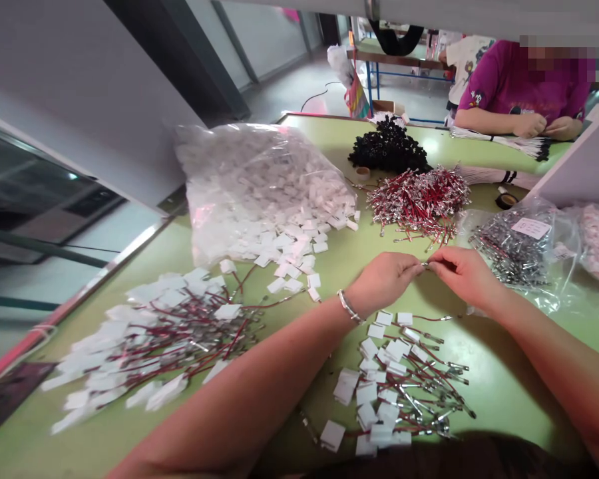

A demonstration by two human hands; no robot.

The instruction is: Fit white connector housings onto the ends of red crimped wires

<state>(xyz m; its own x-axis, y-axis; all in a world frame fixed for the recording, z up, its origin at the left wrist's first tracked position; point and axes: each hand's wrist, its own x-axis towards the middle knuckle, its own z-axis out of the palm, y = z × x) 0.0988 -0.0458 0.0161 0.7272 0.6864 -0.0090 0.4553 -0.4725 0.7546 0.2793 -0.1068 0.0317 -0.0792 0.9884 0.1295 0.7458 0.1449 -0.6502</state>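
Over the green tabletop, my left hand (392,278) and my right hand (456,269) meet fingertip to fingertip. Both are closed in a pinch on a small shiny metal terminal (424,264), mostly hidden by the fingers. Below them lies a group of red wires with white plastic housings (366,392) at one end and metal ends (432,399) at the other. A larger pile of similar housed wires (180,332) spreads to the left of my left forearm. Beyond my hands is a heap of short red wires with metal terminals (419,199).
A clear bag of white housings (264,186) spills loose housings (294,256) onto the table (339,259). Behind sit black parts (389,146) and a tape roll (506,199). A bag of metal parts (512,246) lies at right. Across the table, a person's hands (544,126) work at white cables (504,141).
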